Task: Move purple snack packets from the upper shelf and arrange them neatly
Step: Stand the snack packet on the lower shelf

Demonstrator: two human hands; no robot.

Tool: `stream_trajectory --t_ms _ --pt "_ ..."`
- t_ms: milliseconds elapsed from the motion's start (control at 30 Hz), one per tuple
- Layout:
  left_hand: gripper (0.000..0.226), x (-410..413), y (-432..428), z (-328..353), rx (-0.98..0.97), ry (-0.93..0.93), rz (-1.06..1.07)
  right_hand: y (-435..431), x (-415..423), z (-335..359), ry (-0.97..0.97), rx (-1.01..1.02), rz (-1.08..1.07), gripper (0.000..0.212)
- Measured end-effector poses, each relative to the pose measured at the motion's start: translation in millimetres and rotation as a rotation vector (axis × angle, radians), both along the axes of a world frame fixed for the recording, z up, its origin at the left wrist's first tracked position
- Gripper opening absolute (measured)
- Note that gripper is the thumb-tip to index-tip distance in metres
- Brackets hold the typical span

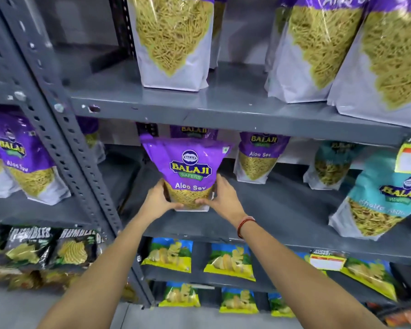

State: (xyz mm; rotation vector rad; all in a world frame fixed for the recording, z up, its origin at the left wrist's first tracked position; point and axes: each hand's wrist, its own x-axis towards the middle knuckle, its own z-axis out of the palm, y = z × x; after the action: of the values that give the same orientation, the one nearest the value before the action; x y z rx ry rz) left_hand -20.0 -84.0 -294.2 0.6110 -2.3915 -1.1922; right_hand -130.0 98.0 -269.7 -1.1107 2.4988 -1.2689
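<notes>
- Grey metal shelving (223, 110) fills the wall of a stockroom or shop, its slotted upright (64, 129) cutting diagonally across the left of the scene.
- Both of a person's hands are on one purple Aloo Sev packet (188, 172), which stands upright on the middle shelf (282, 210), near its left end.
- The left hand (158, 200) cups the packet's lower left side, with a finger curled across the front near the base; the right hand (223, 195) presses the lower right side, thumb across the front. A red thread bracelet (244, 225) circles the right wrist.
- On the upper shelf, three large packets of the same kind stand with their tops cut off by the frame: one (173, 43) directly above the hands, two more (301, 55) close together at the right.
- Behind the held packet, further purple packets (259, 157) stand deeper on the middle shelf, leaving open shelf in front of them.
- Teal packets (375, 198) crowd the right end of the same shelf, the nearest one tilted toward the front edge.
- Beyond the upright, the neighbouring bay holds more purple packets (22, 157), with black chip bags (33, 243) below them.
- Under the person's arms, blue-and-yellow chip bags (228, 260) line the two lower shelves.
</notes>
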Motion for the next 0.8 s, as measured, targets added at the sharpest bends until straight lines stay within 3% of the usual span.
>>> stream_trajectory --t_ms 200,333,467,567,633,733,800 --pt "0.068 -22.8 -6.7 -19.3 0.208 -0.110 -0.041 -0.1 -21.8 -16.1 -0.128 0.085 -0.010 0.076" --pt "0.069 -25.6 -12.0 -13.5 0.126 -0.346 -0.065 5.1 -18.8 -10.7 -0.173 0.072 -0.005 0.078" --pt "0.036 -10.6 9.0 20.9 0.054 -0.538 -0.043 25.0 -0.7 14.1 -0.129 -0.122 -0.130 0.079" --pt "0.023 1.2 38.9 70.9 0.086 -0.412 -0.224 47.8 14.9 50.6 -0.009 -0.301 -0.216 0.048" --pt "0.029 6.8 64.2 113.7 0.136 -0.264 -0.350 66.7 22.8 81.7 0.104 -0.428 -0.233 0.029" --pt "0.041 5.6 105.7 179.2 0.115 -0.027 -0.420 99.9 28.2 132.2 0.253 -0.608 -0.293 0.015" --pt "0.029 -2.6 132.0 212.9 0.116 0.155 -0.426 124.7 27.6 163.9 0.340 -0.711 -0.358 0.010"
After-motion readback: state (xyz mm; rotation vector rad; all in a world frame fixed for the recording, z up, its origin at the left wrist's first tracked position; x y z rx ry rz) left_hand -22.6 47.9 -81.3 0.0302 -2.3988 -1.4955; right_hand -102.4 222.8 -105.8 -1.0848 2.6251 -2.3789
